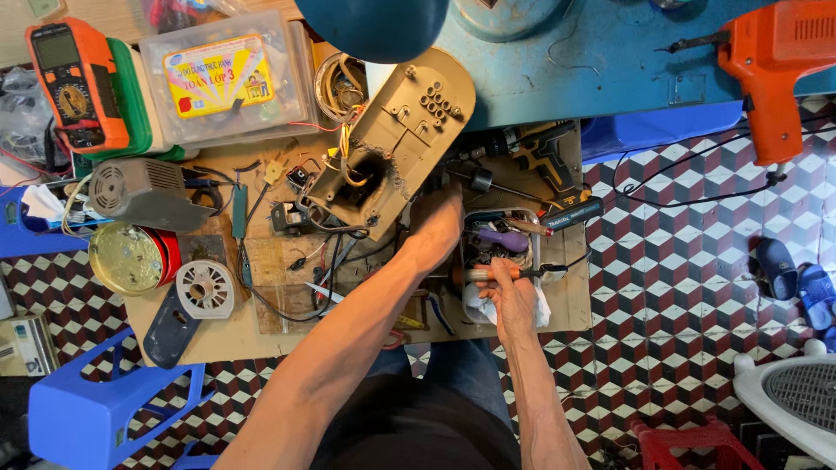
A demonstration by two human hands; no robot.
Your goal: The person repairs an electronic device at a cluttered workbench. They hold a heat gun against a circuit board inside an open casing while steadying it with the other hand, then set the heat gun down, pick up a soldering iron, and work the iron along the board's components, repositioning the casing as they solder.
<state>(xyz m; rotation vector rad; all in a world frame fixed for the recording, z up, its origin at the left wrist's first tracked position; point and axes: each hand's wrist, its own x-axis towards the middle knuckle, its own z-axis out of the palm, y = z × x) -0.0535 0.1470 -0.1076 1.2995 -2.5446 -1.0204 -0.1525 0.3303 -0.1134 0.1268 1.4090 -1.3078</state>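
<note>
My left hand (435,228) rests against the lower right edge of a beige plastic appliance housing (396,139) lying open on the wooden workbench (566,300), with wires spilling from its cavity. My right hand (509,292) grips an orange-handled screwdriver (496,272) over a small box of tools (503,244) holding a purple-handled tool. A white cloth lies under my right hand.
An orange multimeter (70,83), a clear plastic box (228,78), a grey motor (144,191), a round brass tin (126,258) and a white fan part (205,289) lie left. A cordless drill (549,157) sits right. An orange soldering gun (771,70) lies on the blue table. Blue stools stand on the tiled floor.
</note>
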